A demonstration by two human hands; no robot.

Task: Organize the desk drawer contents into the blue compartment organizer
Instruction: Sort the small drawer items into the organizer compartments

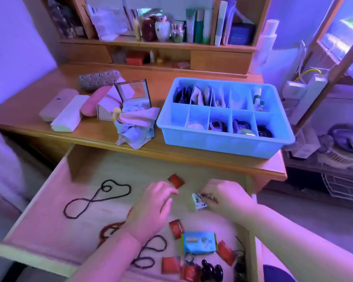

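The wooden drawer is pulled out below the desk. My right hand grips a small white printed packet near the drawer's right side. My left hand hovers over the drawer floor, fingers loosely bent, fingertips close to a red sachet. Other red sachets, a blue wipes pack, dark bead strings and a keyring lie in the drawer. The blue compartment organizer stands on the desk at the right, most cells filled.
On the desk left of the organizer sit a bundle of cloths, a small mirror box and several glasses cases. Shelves with bottles and books rise behind. A cluttered rack stands at the right.
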